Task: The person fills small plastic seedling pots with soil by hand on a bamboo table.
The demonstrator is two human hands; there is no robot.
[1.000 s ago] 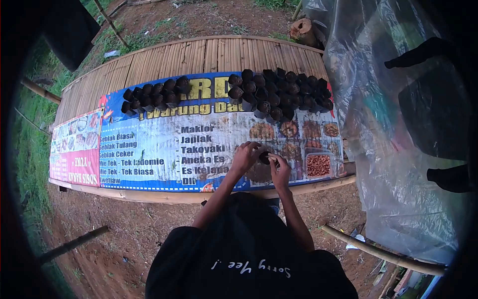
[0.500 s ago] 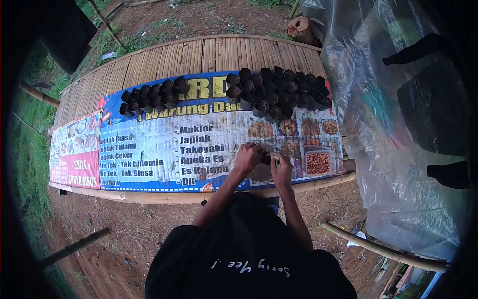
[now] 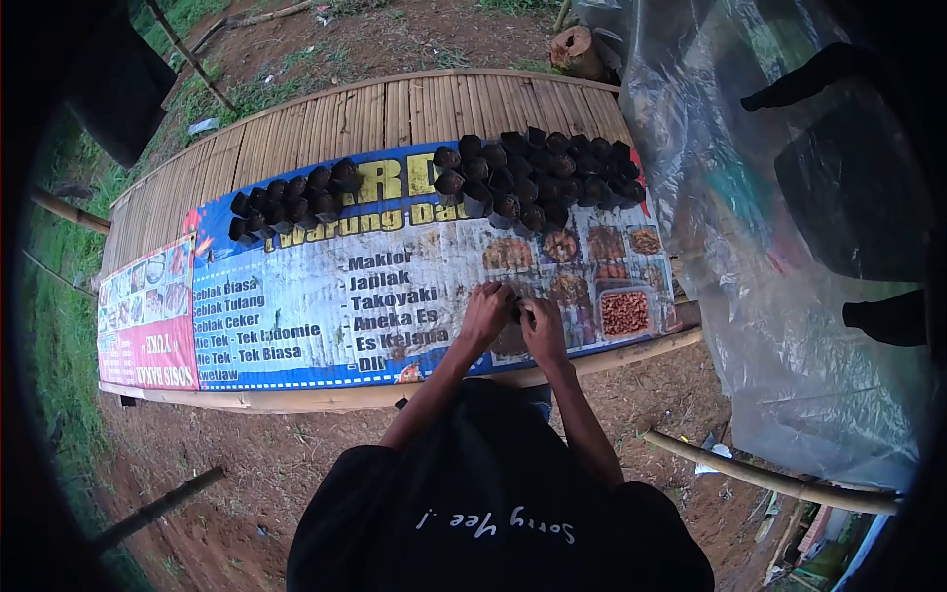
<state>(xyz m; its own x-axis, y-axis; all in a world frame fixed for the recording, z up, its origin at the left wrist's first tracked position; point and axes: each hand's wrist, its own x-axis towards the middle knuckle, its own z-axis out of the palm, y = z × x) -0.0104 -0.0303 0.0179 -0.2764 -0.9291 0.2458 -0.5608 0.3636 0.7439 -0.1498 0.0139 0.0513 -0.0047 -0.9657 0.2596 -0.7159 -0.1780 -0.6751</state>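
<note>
A small black plastic planting bag (image 3: 516, 314) is held low over the banner near the table's front edge, mostly hidden by my fingers. My left hand (image 3: 489, 312) is closed around its left side. My right hand (image 3: 544, 328) is at its upper right, fingers bent and pressed together over the mouth; whatever they pinch is too small to make out. To the right of my hands stands a clear plastic tub of reddish-brown seeds (image 3: 623, 312). Beyond them, a large cluster of soil-filled black bags (image 3: 531, 187) stands upright, with a smaller cluster (image 3: 286, 202) farther left.
A printed menu banner (image 3: 286, 306) covers much of the bamboo table (image 3: 345, 123). Clear plastic sheeting (image 3: 789, 395) hangs along the right side. A bamboo pole (image 3: 769, 479) juts in at the lower right, and a cut log (image 3: 574, 51) lies beyond the table.
My right fingers have moved left and inward, over the bag's mouth. My left hand stays around the bag. The view has shifted slightly.
</note>
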